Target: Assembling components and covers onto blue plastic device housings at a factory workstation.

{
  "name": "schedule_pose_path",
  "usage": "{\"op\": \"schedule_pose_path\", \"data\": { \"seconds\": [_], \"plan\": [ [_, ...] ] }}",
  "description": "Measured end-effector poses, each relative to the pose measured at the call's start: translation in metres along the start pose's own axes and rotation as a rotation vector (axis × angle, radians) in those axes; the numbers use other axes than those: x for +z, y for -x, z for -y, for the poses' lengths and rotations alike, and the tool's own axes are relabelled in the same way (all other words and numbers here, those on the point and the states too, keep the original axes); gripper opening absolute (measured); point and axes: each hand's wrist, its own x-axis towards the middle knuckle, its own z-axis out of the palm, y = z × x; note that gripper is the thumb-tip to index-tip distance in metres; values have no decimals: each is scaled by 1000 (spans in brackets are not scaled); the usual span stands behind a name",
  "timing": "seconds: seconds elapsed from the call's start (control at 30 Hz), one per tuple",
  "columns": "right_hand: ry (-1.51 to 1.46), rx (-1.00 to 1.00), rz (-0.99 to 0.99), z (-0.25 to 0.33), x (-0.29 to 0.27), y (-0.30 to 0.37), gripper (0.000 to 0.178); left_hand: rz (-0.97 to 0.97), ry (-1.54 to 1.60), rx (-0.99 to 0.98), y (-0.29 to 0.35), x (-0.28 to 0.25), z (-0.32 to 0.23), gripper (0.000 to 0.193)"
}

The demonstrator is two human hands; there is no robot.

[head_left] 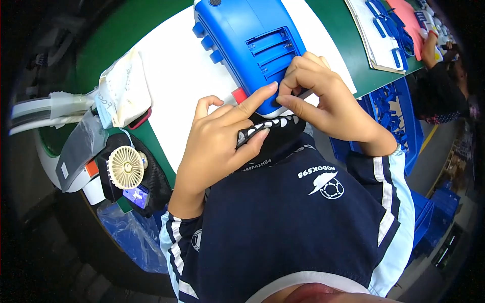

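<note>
A blue plastic housing [235, 35] lies in front of me with its slotted battery compartment [273, 53] facing up. Blue knobs stick out along its left side, and a red piece [239, 95] shows low on that side. My left hand [217, 136] has its fingers apart; the index fingertip rests at the housing's near end, beside my right fingertips. Thumb and index of my right hand [316, 96] are pinched together over that near end; what is between them is too small or hidden. A black band with white dots [275, 123] shows just below the housing, partly behind my left thumb.
White sheeting [169, 60] covers part of the green table. On the left are a small fan [126, 166], a white bag [124, 91] and a black mesh pouch [159, 177]. Blue parts lie on papers [369, 40] and fill a blue bin [414, 121]. Another person [439, 86] works at far right.
</note>
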Motion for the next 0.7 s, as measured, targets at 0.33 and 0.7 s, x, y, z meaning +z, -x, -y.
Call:
{"op": "schedule_pose_path", "data": {
  "seconds": [0.33,0.7],
  "plan": [
    [17,16,-28,0,6,1,10,8,13,0,0,2,2,23],
    [-87,24,-105,-9,3,3,28,-35,27,24,-2,2,1,16]
  ]
}}
